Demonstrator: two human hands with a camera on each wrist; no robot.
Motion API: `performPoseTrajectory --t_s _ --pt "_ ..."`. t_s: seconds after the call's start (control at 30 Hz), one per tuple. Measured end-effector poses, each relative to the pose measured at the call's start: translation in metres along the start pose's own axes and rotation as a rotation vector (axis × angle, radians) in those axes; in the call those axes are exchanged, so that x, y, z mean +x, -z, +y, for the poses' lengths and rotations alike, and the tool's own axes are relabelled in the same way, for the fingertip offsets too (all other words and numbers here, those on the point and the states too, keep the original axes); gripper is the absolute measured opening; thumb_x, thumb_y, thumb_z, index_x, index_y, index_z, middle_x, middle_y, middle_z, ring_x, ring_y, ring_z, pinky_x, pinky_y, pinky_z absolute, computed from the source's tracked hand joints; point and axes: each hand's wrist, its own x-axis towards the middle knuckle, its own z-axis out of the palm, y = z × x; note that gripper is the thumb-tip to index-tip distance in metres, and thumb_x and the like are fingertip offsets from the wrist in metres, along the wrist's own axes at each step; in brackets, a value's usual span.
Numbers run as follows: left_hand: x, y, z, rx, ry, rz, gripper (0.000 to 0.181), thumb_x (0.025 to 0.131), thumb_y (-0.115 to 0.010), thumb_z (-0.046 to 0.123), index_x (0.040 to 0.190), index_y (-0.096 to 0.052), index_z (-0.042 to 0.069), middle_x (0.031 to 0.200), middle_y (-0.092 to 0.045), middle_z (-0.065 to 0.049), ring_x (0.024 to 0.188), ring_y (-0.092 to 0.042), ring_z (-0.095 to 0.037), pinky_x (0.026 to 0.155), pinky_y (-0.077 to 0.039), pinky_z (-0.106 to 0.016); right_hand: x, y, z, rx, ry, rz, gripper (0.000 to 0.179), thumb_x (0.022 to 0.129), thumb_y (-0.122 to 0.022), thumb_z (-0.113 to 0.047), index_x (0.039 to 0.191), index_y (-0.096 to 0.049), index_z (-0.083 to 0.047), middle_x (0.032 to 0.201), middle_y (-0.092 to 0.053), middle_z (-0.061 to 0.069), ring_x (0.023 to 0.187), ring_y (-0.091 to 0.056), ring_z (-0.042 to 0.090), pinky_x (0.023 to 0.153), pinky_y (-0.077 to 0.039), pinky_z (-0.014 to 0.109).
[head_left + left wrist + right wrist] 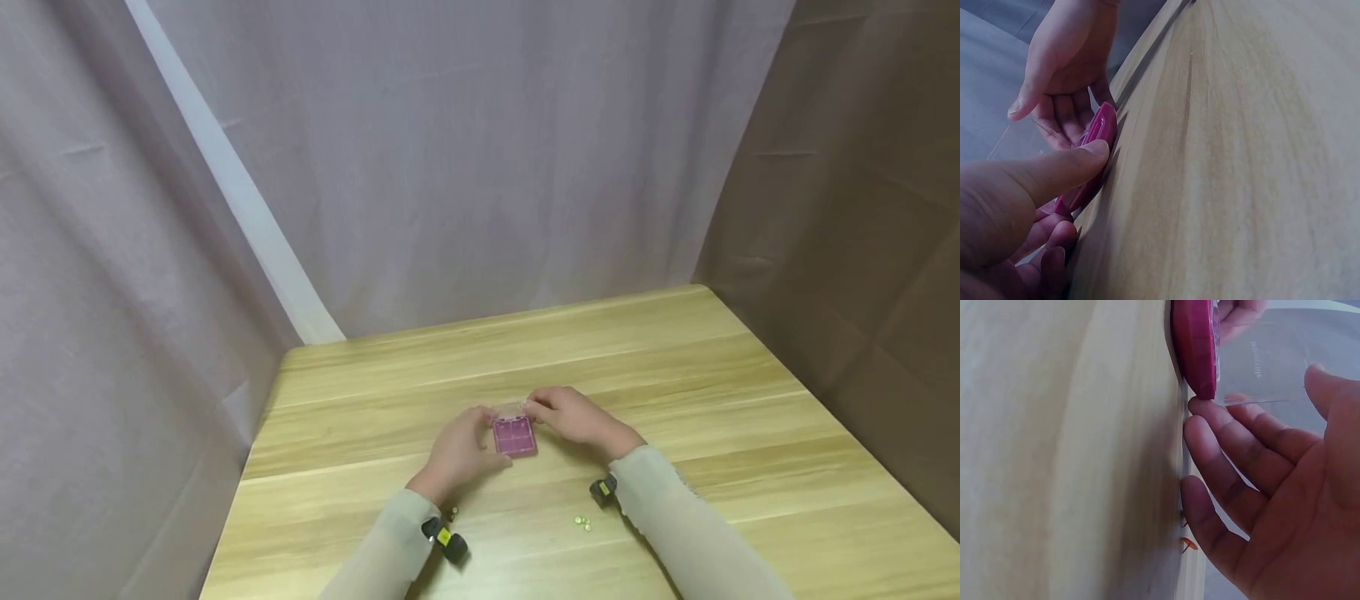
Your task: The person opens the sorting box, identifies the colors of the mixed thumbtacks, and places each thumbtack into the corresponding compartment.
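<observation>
A small pink box with divided compartments and a clear hinged lid lies on the table, its lid raised. The left hand grips the box by its left side, with the thumb along the near edge and other fingers around the far side. From the right, the right hand holds the raised lid near its right corner between thumb and fingers. Its lower fingers reach close to the tabletop, beside the pink base.
Several small yellow-green pieces lie on the table between the forearms. A small brownish piece sits by the left wrist. An orange tack-like piece shows beyond the right fingers. Curtains stand behind the wooden table.
</observation>
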Motion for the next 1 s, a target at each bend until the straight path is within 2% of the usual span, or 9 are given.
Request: performPoseTrajectory --t_s 0.4,0.57,0.7,0.8,0.9,1.0 --pt "-0.003 0.003 -0.003 0.024 -0.007 0.008 0.084 0.078 -0.098 0.044 0.149 -0.062 0.015 0.119 -0.068 0.007 0.087 -0.060 -0.011 0.080 -0.056 -0.037 -0.001 -0.007 0.004 -0.009 0.013 0.039 0.043 0.114 -0.056 -0.049 0.128 -0.076 -0.013 0.119 -0.078 -0.001 0.116 -0.072 0.024 0.108 -0.055 0.054" --pt "-0.005 0.003 -0.005 0.022 -0.011 0.022 0.089 0.077 -0.098 0.045 0.151 -0.060 0.013 0.129 -0.069 0.003 0.094 -0.062 -0.012 0.088 -0.057 -0.039 -0.005 -0.003 0.004 -0.003 0.026 0.047 0.040 0.115 -0.057 -0.044 0.131 -0.075 -0.012 0.125 -0.077 0.003 0.122 -0.071 0.029 0.110 -0.054 0.056" --pt "-0.006 0.005 -0.005 0.021 -0.013 0.024 0.091 0.077 -0.099 0.046 0.152 -0.059 0.012 0.131 -0.068 0.002 0.097 -0.063 -0.014 0.093 -0.058 -0.043 -0.007 0.003 0.006 -0.027 0.045 0.047 0.036 0.115 -0.060 -0.037 0.131 -0.076 -0.009 0.126 -0.078 0.005 0.122 -0.071 0.030 0.111 -0.053 0.056" --pt "-0.010 0.007 -0.003 0.012 -0.007 0.022 0.093 0.077 -0.098 0.046 0.154 -0.058 0.012 0.135 -0.067 0.001 0.104 -0.065 -0.017 0.097 -0.058 -0.047 -0.012 0.006 0.006 -0.069 0.056 0.044 0.032 0.113 -0.063 -0.034 0.129 -0.077 -0.010 0.119 -0.079 0.001 0.112 -0.073 0.023 0.104 -0.058 0.052" --pt "-0.016 0.012 0.002 -0.062 0.019 0.012 0.095 0.078 -0.098 0.043 0.157 -0.056 0.013 0.143 -0.066 -0.002 0.112 -0.066 -0.022 0.100 -0.057 -0.052 -0.018 0.010 0.003 -0.108 0.065 0.027 0.024 0.111 -0.068 -0.031 0.122 -0.080 -0.014 0.104 -0.078 -0.006 0.094 -0.072 0.012 0.091 -0.062 0.042" --pt "-0.021 0.019 0.005 -0.121 0.052 0.017 0.097 0.080 -0.096 0.042 0.161 -0.052 0.013 0.150 -0.063 -0.004 0.124 -0.065 -0.029 0.107 -0.054 -0.058 -0.024 0.015 -0.004 -0.131 0.096 0.008 0.014 0.107 -0.073 -0.027 0.113 -0.081 -0.017 0.091 -0.074 -0.010 0.079 -0.066 0.007 0.079 -0.060 0.033"
